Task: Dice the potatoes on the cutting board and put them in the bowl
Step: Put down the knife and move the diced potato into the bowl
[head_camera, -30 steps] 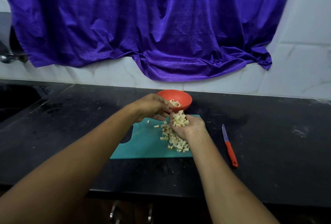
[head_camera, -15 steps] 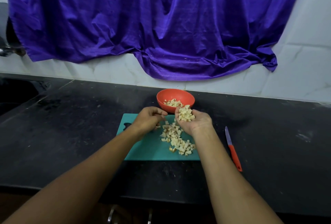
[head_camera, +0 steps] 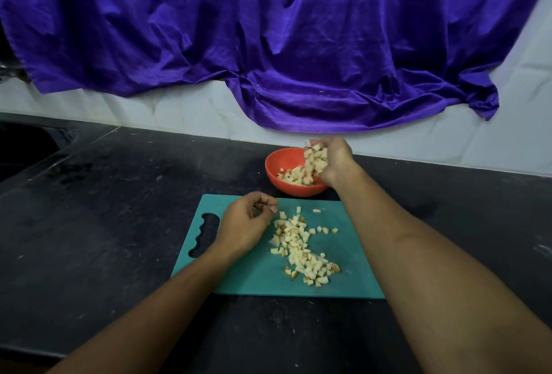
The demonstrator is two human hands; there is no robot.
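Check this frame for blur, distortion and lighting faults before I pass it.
Head view: the potato dice spilling from the right hand into the bowl are motion-smeared, while the pile on the cutting board is sharp. Head view: wide-angle bending curves the countertop edges. Head view: dim, even light, soft sheen on the purple cloth, no harsh glare.

I am in a home kitchen: a black stone counter point(head_camera: 104, 209) below a white tiled wall point(head_camera: 507, 146), a dark sink basin point(head_camera: 24, 149) at my left, a cutting board point(head_camera: 254, 278) and a bowl point(head_camera: 286, 188) of diced potato point(head_camera: 298, 245).
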